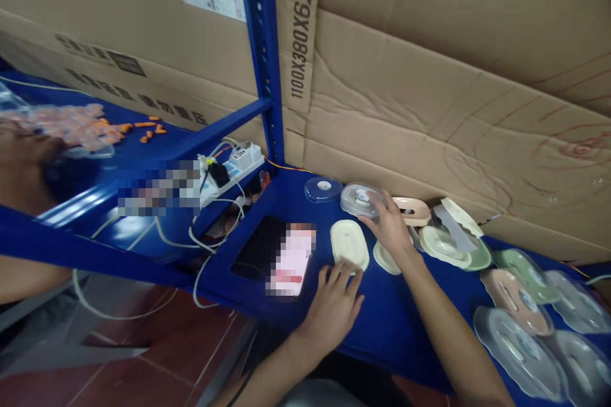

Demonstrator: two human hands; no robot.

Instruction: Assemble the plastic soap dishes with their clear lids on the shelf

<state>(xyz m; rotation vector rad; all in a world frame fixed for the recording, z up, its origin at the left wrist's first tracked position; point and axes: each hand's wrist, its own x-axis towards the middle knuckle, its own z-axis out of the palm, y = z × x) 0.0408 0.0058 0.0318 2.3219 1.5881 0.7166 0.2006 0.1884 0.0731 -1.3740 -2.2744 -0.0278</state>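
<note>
My left hand (334, 302) rests with its fingers apart at the near edge of a cream oval plastic dish (349, 238), fingertips touching it. Behind that dish, my right hand (390, 224) has thumb and fingers closed around the right side of a clear plastic lid (356, 202) with a round white label. Under my right wrist lies another cream piece (386, 259), partly hidden by the arm. A flat clear cover (315, 191) with a similar label lies to the left of the lid.
Clear, pink, green and cream dishes and covers (518, 299) spread along the right. A lit phone (289, 267) lies left of my hands beside a power strip (241, 168) with cables. A blue shelf post (267, 63) and cardboard wall (429, 89) bound the back. Another person's arm (28, 280) is at left.
</note>
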